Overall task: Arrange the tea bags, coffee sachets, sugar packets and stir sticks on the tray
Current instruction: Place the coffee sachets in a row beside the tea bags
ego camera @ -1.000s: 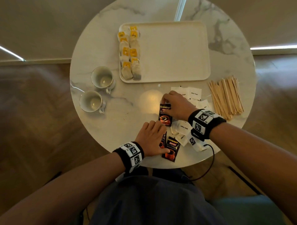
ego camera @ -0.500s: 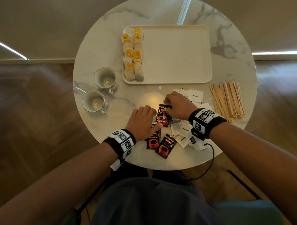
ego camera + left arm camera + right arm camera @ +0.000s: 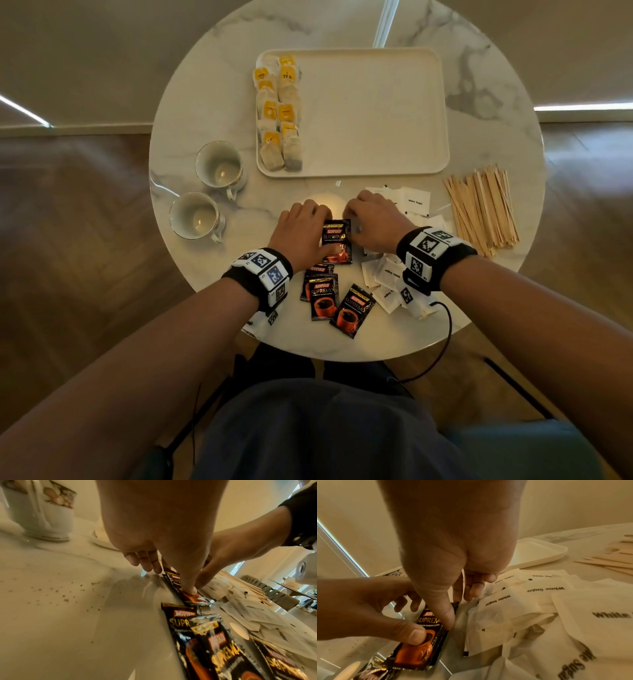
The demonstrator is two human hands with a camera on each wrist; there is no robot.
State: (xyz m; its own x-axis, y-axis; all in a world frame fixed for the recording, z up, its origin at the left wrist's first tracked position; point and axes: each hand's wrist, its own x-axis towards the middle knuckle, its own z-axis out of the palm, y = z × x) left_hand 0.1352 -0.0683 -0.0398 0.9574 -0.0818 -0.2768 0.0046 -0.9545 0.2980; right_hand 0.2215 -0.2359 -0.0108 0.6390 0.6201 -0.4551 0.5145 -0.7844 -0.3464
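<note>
A black and orange coffee sachet (image 3: 337, 245) lies on the marble table (image 3: 212, 85) between my two hands, with another sachet's edge showing behind it. My left hand (image 3: 317, 228) holds it, thumb (image 3: 416, 635) pressed on its face and fingers at the left edge. My right hand (image 3: 356, 222) pinches its right edge with thumb (image 3: 447, 618) and fingers. Three more coffee sachets (image 3: 323, 296) lie nearer me. Tea bags (image 3: 279, 113) fill the left side of the cream tray (image 3: 376, 171). White sugar packets (image 3: 414, 202) spread under my right hand. Wooden stir sticks (image 3: 483, 209) lie on the right.
Two white cups (image 3: 219, 164) (image 3: 193, 216) stand left of the tray, close to my left hand. The tray's middle and right parts hold nothing. A black cable (image 3: 442, 346) hangs off the near table edge below my right wrist.
My left hand left the near sachets and moved away from me to the sachet under my right hand, and now holds it too. My right hand stayed put.
</note>
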